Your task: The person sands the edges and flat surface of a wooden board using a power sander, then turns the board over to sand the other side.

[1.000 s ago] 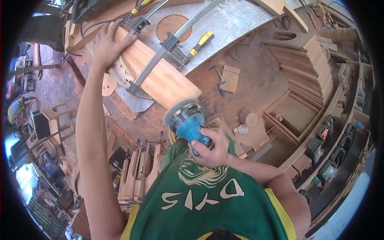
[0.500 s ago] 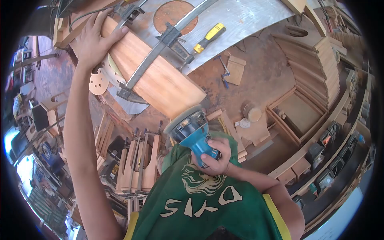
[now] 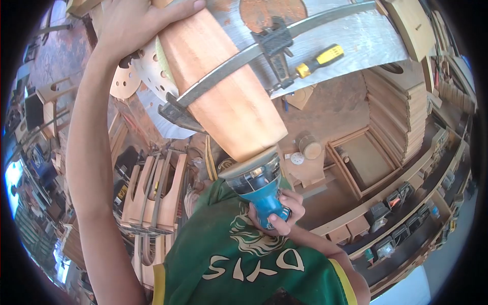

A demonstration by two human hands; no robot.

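Note:
My right hand is wrapped around the blue body of an orbital sander, near my green shirt. The sander's round pad meets the near end of a thick, slightly curved wooden piece. Against the upper part of that wood lies my left hand, its thumb stretched across the top face; the other fingertips are cut off by the frame's upper edge. A metal bar clamp crosses over the wood. Perforated sanding discs sit beside the wood, below my left hand.
A yellow-and-black screwdriver lies on the grey metal sheet. At right are stacked boards and a wooden frame. More clamped wooden parts stand at lower left. Tools line the shelves on the right.
My view has shifted closer, so the wood and clamp appear larger and farther right. The sander stays at the wood's end, its pad tilted differently. My left hand stays on the wood.

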